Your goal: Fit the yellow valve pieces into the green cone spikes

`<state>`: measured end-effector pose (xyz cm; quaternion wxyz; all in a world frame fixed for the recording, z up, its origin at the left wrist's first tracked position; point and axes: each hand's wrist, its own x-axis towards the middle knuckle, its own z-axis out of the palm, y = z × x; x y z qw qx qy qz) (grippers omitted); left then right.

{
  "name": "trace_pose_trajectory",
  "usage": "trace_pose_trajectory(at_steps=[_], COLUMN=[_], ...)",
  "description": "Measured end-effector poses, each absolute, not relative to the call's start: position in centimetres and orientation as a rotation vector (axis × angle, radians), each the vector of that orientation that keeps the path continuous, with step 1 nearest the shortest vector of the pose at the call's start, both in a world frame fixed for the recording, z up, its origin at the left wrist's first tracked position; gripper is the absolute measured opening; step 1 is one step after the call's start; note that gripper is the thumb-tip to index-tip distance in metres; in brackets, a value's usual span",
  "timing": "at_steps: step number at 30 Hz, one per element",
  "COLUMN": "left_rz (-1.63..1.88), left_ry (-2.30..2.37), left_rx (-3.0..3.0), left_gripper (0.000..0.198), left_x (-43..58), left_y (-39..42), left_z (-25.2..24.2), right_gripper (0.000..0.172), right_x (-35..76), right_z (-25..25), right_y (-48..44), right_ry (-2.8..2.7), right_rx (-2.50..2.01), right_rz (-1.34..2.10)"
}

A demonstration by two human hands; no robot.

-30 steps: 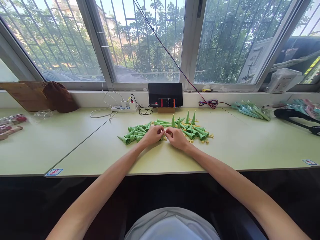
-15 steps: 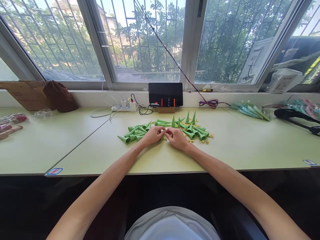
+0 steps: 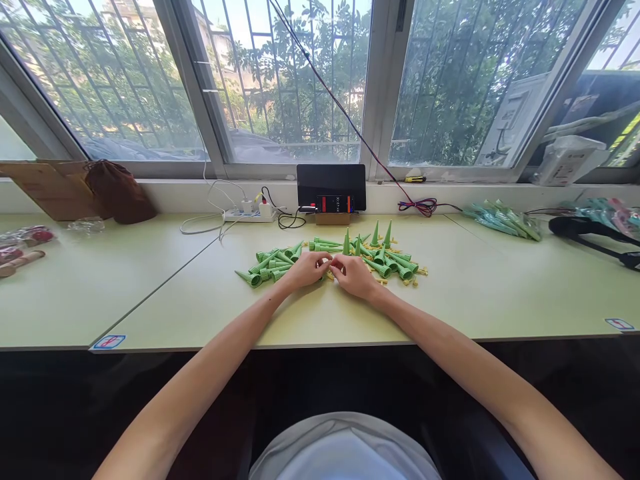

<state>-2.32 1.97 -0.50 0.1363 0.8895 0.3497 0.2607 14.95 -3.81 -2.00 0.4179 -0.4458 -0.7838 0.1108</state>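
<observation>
My left hand [image 3: 307, 269] and my right hand [image 3: 353, 275] meet fingertip to fingertip over the near middle of the table. Both are closed in a pinch; whatever they hold is hidden by the fingers. Hollow green plastic cones [image 3: 273, 261] lie in a heap beside and behind my left hand. More green cones [image 3: 404, 269] are spread right of my right hand, with several standing upright, points up, such as one upright cone [image 3: 388, 235]. Small yellow plastic pieces [image 3: 424, 271] lie scattered among and around the right-hand cones.
Behind the cones a dark tablet [image 3: 331, 180] stands with a lit phone [image 3: 336, 204] before it. A power strip [image 3: 250, 215] with cables is at back left. A brown drawstring bag [image 3: 120, 193] sits further left. Bagged cones [image 3: 503, 220] and a black strap [image 3: 590, 235] lie right.
</observation>
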Motion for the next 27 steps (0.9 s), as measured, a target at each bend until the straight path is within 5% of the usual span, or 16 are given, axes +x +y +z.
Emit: trace_pose_trajectory(at_steps=[27], left_rz=[0.721], left_ry=[0.997], left_rx=[2.576], left_gripper=[0.037], left_x=[-2.32], left_y=[1.96], left_z=[-0.45], right_gripper=[0.012], right_x=[14.96], right_z=[-2.01], right_y=[-3.88], right_ry=[-1.997], right_rx=[-1.124], right_rz=[0.284])
